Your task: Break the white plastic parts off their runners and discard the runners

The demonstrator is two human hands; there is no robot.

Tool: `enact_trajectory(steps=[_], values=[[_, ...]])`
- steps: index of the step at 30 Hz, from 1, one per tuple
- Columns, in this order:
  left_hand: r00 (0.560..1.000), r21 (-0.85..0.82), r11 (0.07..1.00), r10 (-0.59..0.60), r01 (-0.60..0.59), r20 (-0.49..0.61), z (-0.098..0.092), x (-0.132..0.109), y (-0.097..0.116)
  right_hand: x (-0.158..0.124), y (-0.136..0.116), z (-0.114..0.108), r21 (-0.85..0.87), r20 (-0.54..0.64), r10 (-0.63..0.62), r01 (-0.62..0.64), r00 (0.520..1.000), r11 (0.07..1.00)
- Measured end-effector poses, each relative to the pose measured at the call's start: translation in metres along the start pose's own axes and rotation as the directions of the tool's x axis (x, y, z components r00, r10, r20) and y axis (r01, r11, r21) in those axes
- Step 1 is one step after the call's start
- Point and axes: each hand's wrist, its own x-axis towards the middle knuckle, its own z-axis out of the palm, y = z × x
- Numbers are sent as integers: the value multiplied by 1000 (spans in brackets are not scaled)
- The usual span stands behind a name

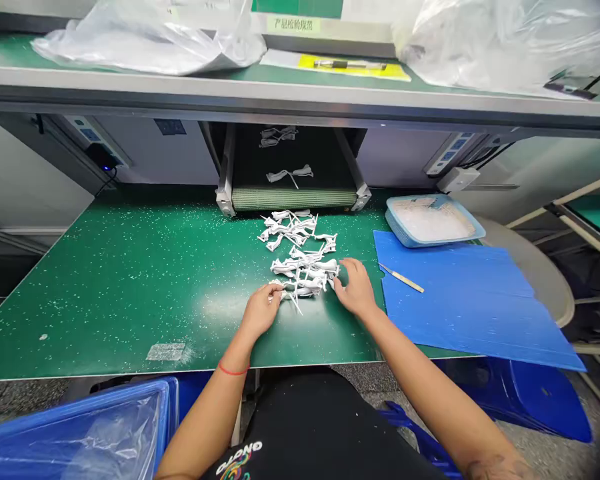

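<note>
The head camera faces forward, down over the table (130, 280).

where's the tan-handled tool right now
In the head view, the tan-handled tool lies on the blue sheet near its left edge, right of the right hand.

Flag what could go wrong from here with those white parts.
Some white parts overlap between the left hand and right hand; gathering some might drag others along. More parts on the conveyor belt could drop among these if it runs. The right forearm might brush the pointed tool on the blue sheet.
</note>
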Motion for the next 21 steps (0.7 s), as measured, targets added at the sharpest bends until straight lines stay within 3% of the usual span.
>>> enact_trajectory(steps=[2, 4, 6, 9, 13, 16, 17, 19, 21], values=[[997, -19, 1000, -14, 15, 77, -8, -5, -4, -2, -11, -4, 48, -6, -222, 222, 975, 974], [990, 25, 999, -26, 22, 140, -15, -10, -6, 1, -23, -10, 31, 130, -383, 383, 914, 923], [984, 97, 995, -50, 34, 169, -21, -14, -6, 9, -30, -14, -5, 284, -442, 462, 851, 887], [978, 154, 986, -92, 64, 186, -27, -20, -7, 25, -28, -13, -78, 389, -430, 495, 814, 866], [955, 47, 981, -195, 190, 223, -35, -30, -14, 38, -26, -11, -247, 321, -282, 367, 904, 897], [939, -40, 962, -256, 272, 230, -38, -38, -21, 32, -48, -15, -183, 271, -236, 290, 933, 939], [938, -50, 958, -264, 282, 227, -38, -40, -22, 27, -59, -16, -124, 318, -253, 305, 913, 944], [939, -66, 955, -270, 289, 212, -37, -43, -23, 15, -85, -16, -52, 471, -296, 361, 831, 931], [946, -76, 957, -262, 281, 190, -36, -44, -23, 4, -104, -13, -90, 592, -272, 397, 759, 913]])
